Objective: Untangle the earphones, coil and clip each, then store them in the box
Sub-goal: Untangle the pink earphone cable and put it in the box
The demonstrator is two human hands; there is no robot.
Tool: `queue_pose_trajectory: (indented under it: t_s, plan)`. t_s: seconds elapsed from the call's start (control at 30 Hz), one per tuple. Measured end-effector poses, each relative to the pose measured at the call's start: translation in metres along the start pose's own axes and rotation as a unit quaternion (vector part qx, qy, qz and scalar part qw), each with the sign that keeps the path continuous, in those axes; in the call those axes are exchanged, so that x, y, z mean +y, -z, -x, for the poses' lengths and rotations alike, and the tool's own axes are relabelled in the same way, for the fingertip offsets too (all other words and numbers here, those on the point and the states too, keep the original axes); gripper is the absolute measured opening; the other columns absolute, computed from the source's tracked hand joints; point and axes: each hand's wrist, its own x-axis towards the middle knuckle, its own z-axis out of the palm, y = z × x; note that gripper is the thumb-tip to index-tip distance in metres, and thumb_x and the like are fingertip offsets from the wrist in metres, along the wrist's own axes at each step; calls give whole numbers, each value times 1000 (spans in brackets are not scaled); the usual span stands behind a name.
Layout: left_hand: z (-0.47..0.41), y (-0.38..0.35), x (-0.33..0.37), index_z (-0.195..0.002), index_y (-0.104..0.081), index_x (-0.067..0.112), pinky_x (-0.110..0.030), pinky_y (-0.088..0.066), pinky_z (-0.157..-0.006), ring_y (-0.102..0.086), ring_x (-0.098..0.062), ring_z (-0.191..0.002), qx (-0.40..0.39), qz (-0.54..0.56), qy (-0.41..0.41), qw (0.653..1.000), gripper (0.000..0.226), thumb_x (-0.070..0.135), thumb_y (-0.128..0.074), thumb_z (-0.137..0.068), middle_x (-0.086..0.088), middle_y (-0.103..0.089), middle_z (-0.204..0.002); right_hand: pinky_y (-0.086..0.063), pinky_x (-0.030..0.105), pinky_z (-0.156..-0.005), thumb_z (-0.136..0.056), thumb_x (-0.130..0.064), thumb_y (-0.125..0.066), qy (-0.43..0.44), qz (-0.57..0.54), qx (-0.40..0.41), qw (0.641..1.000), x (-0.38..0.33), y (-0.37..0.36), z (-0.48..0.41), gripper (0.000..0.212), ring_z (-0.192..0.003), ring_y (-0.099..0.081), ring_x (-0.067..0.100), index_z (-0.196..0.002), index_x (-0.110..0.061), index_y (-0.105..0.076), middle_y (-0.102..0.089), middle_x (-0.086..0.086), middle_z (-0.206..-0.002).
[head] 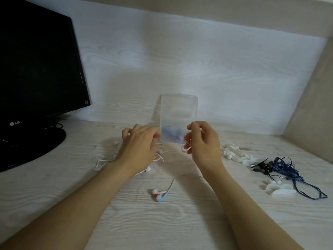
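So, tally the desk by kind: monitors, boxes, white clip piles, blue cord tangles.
Monitor: 1
Box: 1
White clip piles: 2
Blue tangle: 1
Total: 5
Pale cords: too tangled to count.

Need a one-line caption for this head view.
Right hand pinches a pale cord before the clear box; left hand is over tangled white earphones; blue earphones lie far right.

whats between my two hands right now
The clear box stands between the left hand and the right hand, which pinches a pale cable; head view.
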Motion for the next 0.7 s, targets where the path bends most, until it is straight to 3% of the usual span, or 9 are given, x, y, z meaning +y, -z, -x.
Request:
queue_pose_trajectory:
  t_s: [0.07, 0.17, 0.2, 0.27, 0.33, 0.47, 0.6, 0.7]
  plan:
    - [0, 3, 8, -117, -68, 28, -36, -39, -104, -60, -5, -110, 28, 102, -19, 994, 30, 21, -42, -104, 18, -69, -111, -52, 37, -62, -108, -25, -51, 95, 93, -23, 991, 6, -5, 1, 23, -65, -65, 16, -93, -24, -67, -69, -5, -72]
    - [3, 10, 22, -114, -72, 24, -14, -46, -80, -65, 8, -92, 2, 243, -22, 970, 23, 22, -50, -108, 16, -73, -100, -45, 20, -66, -109, -28, -54, 146, 116, -81, 979, 4, -9, 5, 25, -76, -64, 5, -95, -34, -73, -71, -19, -81]
    - [3, 9, 24, -113, -74, 25, -12, -47, -79, -66, 8, -93, -11, 265, -21, 964, 19, 24, -55, -107, 16, -74, -98, -45, 17, -70, -109, -29, -54, 147, 115, -93, 978, 2, -9, 6, 25, -84, -66, 5, -96, -35, -74, -72, -22, -87]
    - [2, 5, 24, -110, -75, 27, -25, -56, -88, -71, -1, -99, -25, 291, -5, 956, 17, 30, -58, -107, 13, -77, -100, -45, 13, -71, -109, -28, -55, 127, 94, -89, 983, 2, -9, 5, 23, -85, -69, 3, -97, -29, -74, -75, -18, -87]
    - [0, 2, 21, -102, -75, 24, -44, -60, -89, -74, -12, -96, -28, 317, 24, 948, 22, 30, -55, -109, 6, -78, -97, -44, 12, -65, -109, -26, -55, 107, 81, -61, 989, 5, -8, 3, 21, -71, -68, 0, -96, -22, -72, -75, -12, -80]
    - [-2, 5, 20, -100, -67, 11, -31, -59, -85, -75, -17, -84, -28, 405, 69, 911, 25, 20, -47, -113, -6, -76, -84, -43, 23, -56, -107, -29, -59, 110, 104, -4, 988, 12, -7, -2, 16, -56, -58, 9, -96, -26, -70, -67, -6, -65]
    - [-5, 2, 21, -100, -62, 6, -50, -55, -87, -65, -23, -67, -68, 486, 139, 860, 30, 22, -42, -115, -6, -67, -71, -48, 28, -59, -107, -33, -58, 105, 149, -1, 983, 17, -5, -4, 21, -53, -61, 6, -103, -23, -76, -62, -11, -58]
    - [-7, 4, 24, -97, -63, 6, -47, -52, -85, -59, -21, -63, -104, 574, 187, 790, 30, 21, -43, -114, -6, -64, -71, -50, 35, -61, -108, -39, -54, 128, 235, -36, 963, 23, -3, -3, 26, -63, -64, 12, -102, -27, -75, -62, -10, -62]
